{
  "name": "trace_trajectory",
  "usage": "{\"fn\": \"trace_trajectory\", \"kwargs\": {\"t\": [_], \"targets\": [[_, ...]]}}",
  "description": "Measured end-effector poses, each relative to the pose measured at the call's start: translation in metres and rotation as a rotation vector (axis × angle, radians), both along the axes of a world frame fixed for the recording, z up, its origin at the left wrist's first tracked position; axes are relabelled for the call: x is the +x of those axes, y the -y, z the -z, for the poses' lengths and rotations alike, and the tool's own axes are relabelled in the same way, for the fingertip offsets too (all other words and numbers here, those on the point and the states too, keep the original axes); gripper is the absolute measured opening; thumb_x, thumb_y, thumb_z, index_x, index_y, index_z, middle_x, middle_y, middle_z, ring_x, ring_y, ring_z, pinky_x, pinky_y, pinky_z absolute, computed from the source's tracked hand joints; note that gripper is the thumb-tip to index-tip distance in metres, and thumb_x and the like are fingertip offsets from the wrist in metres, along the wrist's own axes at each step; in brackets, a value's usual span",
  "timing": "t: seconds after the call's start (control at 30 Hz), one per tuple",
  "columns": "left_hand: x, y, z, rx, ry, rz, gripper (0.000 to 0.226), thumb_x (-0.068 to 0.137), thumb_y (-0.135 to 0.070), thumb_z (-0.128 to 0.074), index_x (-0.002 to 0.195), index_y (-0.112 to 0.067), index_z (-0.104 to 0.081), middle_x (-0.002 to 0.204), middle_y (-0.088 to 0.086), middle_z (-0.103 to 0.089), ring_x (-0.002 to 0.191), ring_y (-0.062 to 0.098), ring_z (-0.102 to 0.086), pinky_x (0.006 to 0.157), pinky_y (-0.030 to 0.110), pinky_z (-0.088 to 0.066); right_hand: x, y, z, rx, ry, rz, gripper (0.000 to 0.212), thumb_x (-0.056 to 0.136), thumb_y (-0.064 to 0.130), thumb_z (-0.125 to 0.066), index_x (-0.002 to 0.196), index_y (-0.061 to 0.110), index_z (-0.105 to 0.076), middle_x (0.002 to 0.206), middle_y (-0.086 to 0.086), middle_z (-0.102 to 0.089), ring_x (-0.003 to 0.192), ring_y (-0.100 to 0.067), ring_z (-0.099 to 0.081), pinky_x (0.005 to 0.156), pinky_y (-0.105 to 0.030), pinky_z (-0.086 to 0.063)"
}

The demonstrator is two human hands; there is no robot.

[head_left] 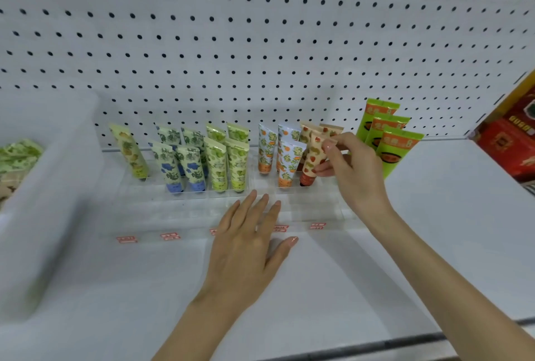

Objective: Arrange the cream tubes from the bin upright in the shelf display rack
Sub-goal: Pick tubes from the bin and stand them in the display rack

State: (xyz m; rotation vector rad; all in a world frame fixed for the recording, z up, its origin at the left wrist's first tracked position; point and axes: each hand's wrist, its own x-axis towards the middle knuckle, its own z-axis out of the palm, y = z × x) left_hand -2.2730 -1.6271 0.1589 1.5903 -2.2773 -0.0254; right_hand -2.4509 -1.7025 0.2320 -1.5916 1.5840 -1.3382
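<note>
So, closest to the camera is the white shelf (318,288), and the left hand (249,242) lies palm down on it. Its fingers are straight and a bit spread, holding nothing, with the fingertips reaching onto the front of the clear rack (318,207). A row of little red labels (126,239) runs along the rack's front edge.

Just behind that, the right hand (353,169) pinches a strawberry tube (312,158) between thumb and curled fingers. The tube stands cap down in the rack, near its right end.

Left of it in the rack are the orange tubes (285,161), green tubes (228,158), blue flower tubes (185,166) and one yellow tube (130,152) that leans. All of them stand cap down.

Right of the hand are three green packets (390,146), and a red box (509,143) sits at the far right. The white bin (52,172) is way over on the left, with more tubes inside. A pegboard (260,42) is behind everything.
</note>
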Motion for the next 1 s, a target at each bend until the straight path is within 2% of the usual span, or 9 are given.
{"fn": "trace_trajectory", "kwargs": {"t": [0.07, 0.17, 0.3, 0.4, 0.47, 0.6, 0.7, 0.83, 1.0], "targets": [[0.000, 0.000, 0.000, 0.008, 0.000, 0.000, 0.065, 0.097, -0.058, -0.020, 0.133, -0.017, -0.055, 0.138, 0.004, -0.054, 0.136, 0.022, -0.039, 0.110, 0.039, -0.025, 0.001, 0.002, 0.004, 0.031, -0.007, -0.011, 0.012, 0.096, 0.017, -0.053, 0.097, 0.008, -0.061, 0.073, 0.000, -0.065, 0.062, -0.008, -0.067, 0.059, -0.021, -0.056], [0.000, 0.000, 0.000, 0.009, 0.002, 0.003, 0.065, 0.097, -0.057, -0.019, 0.133, -0.017, -0.055, 0.137, 0.004, -0.054, 0.136, 0.022, -0.040, 0.110, 0.038, -0.024, 0.002, 0.002, 0.007, 0.044, -0.066, -0.024, 0.012, 0.094, 0.019, -0.055, 0.100, 0.011, -0.062, 0.074, 0.007, -0.064, 0.065, -0.006, -0.067, 0.060, -0.020, -0.056], [0.001, 0.001, 0.000, 0.020, 0.001, -0.002, 0.065, 0.097, -0.057, -0.018, 0.133, -0.017, -0.055, 0.137, 0.004, -0.055, 0.136, 0.022, -0.040, 0.110, 0.037, -0.023, 0.003, 0.003, 0.010, 0.037, -0.170, -0.033, 0.006, 0.092, 0.017, -0.059, 0.098, 0.015, -0.059, 0.079, 0.012, -0.061, 0.071, -0.007, -0.067, 0.066, -0.032, -0.058], [0.001, 0.001, -0.001, 0.025, -0.002, -0.004, 0.064, 0.097, -0.057, -0.019, 0.133, -0.018, -0.055, 0.137, 0.003, -0.054, 0.136, 0.022, -0.040, 0.110, 0.037, -0.023, 0.002, 0.003, 0.010, 0.040, -0.200, -0.040, 0.007, 0.092, 0.017, -0.058, 0.098, 0.013, -0.058, 0.079, 0.013, -0.059, 0.070, -0.005, -0.066, 0.066, -0.035, -0.058], [0.000, 0.000, -0.001, 0.017, -0.006, -0.006, 0.063, 0.097, -0.056, -0.019, 0.132, -0.018, -0.056, 0.137, 0.004, -0.055, 0.136, 0.022, -0.040, 0.109, 0.038, -0.023, 0.001, 0.003, 0.010, 0.048, -0.207, -0.047, 0.010, 0.093, 0.017, -0.058, 0.101, 0.012, -0.058, 0.080, 0.013, -0.058, 0.071, -0.006, -0.066, 0.065, -0.033, -0.058], [0.000, 0.000, 0.000, 0.009, -0.018, -0.012, 0.061, 0.096, -0.055, -0.024, 0.131, -0.017, -0.057, 0.137, 0.004, -0.055, 0.136, 0.022, -0.040, 0.110, 0.037, -0.022, -0.001, 0.001, 0.009, 0.076, -0.199, -0.057, 0.009, 0.094, 0.017, -0.056, 0.102, 0.013, -0.057, 0.082, 0.013, -0.058, 0.073, -0.010, -0.067, 0.056, -0.019, -0.055], [0.000, 0.001, 0.000, 0.012, -0.023, -0.008, 0.063, 0.096, -0.056, -0.021, 0.131, -0.017, -0.057, 0.138, 0.006, -0.054, 0.136, 0.023, -0.040, 0.110, 0.038, -0.022, -0.001, 0.002, 0.007, 0.094, -0.195, -0.050, 0.011, 0.094, 0.018, -0.057, 0.101, 0.009, -0.057, 0.083, 0.011, -0.058, 0.072, -0.010, -0.067, 0.052, -0.017, -0.053], [0.000, 0.003, -0.001, 0.031, -0.057, -0.002, 0.068, 0.097, -0.057, -0.016, 0.130, -0.016, -0.058, 0.139, 0.008, -0.052, 0.136, 0.023, -0.041, 0.111, 0.038, -0.020, 0.002, 0.001, 0.005, 0.132, -0.188, -0.028, 0.014, 0.093, 0.018, -0.057, 0.103, 0.007, -0.057, 0.090, 0.003, -0.060, 0.071, -0.013, -0.068, 0.052, -0.021, -0.055], [0.002, 0.003, -0.002, 0.020, -0.121, 0.020, 0.066, 0.097, -0.055, -0.016, 0.129, -0.014, -0.057, 0.139, 0.009, -0.052, 0.136, 0.024, -0.040, 0.112, 0.038, -0.018, 0.008, -0.010, 0.000, 0.182, -0.159, 0.026, 0.010, 0.092, 0.018, -0.060, 0.099, 0.016, -0.053, 0.095, -0.001, -0.063, 0.070, -0.017, -0.067, 0.057, -0.029, -0.057]]}}
